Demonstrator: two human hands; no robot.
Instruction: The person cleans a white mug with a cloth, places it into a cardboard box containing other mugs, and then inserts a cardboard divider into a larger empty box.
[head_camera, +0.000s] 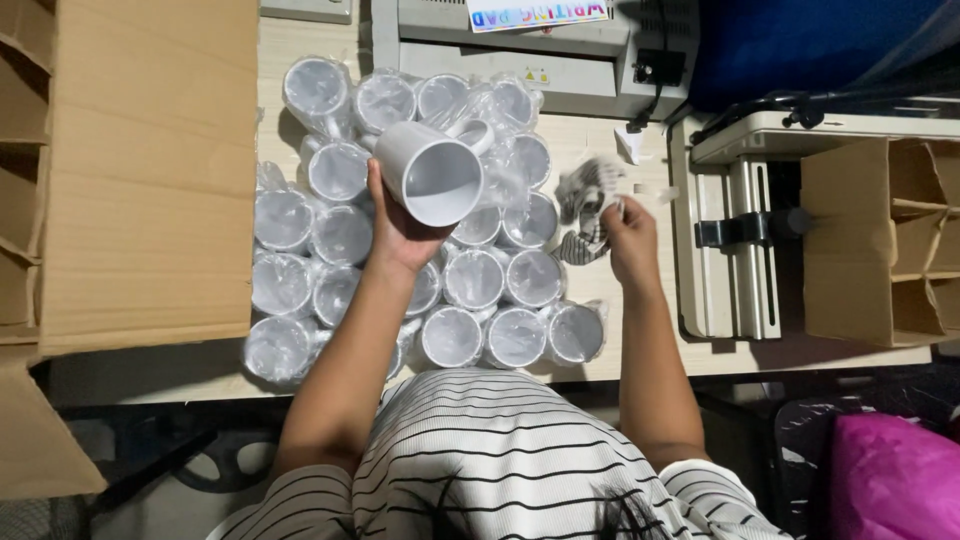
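Pale wooden table (610, 140) w/ a dense cluster of plastic-wrapped mugs (470, 280) in the middle, boxes and machines round it. Left hand (400, 225) holds a bare white mug (432, 172) tipped on its side, mouth twd the camera, fingers curled round the far side, thumb hidden; mug sits just above the wrapped cluster, near its top centre. Right hand (630, 235), just right of the cluster, fingers pinched closed on a crumpled plastic wrap (588, 210) w/ dark markings, which touches the cluster's right edge. Left of the cluster: big open cardboard box (150, 170) w/ flaps out. Above it: grey machine (520, 50). Right of cluster, beyond the right hand: a beige press-type device (740, 240), then a divided cardboard box (880, 240). Below: striped shirt (500, 460).
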